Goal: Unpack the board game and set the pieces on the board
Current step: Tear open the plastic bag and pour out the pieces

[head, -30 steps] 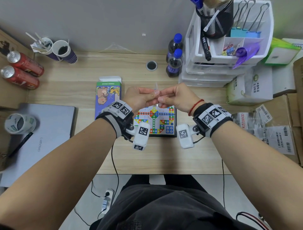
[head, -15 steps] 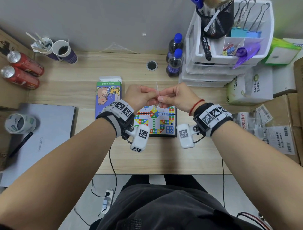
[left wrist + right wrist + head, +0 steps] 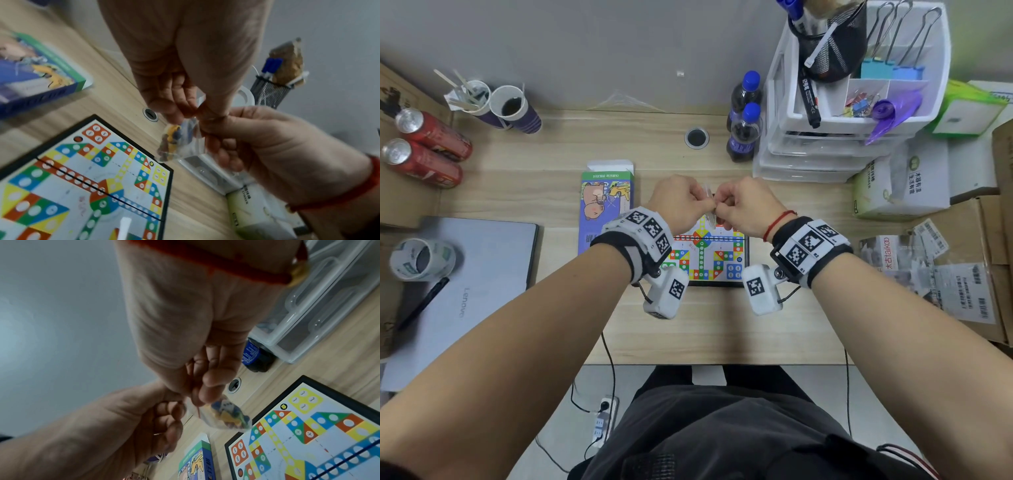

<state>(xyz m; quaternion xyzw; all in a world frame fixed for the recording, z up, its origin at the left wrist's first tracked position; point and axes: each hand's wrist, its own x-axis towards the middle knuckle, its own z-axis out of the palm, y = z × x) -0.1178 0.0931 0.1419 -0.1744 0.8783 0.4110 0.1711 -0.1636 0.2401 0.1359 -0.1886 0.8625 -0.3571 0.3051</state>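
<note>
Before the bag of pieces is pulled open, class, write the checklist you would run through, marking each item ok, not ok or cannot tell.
1. Both hands hold the bag: left hand and right hand pinch the top of the clear bag. Ok.
2. Board lies unfolded and flat on the desk. Ok.
3. Bag hangs above the board, so spilled pieces land there. Cannot tell.
4. Pieces inside the bag. Ok.
5. Bag's seal already open. Cannot tell.
6. Game box lies clear of the board. Ok.
</note>
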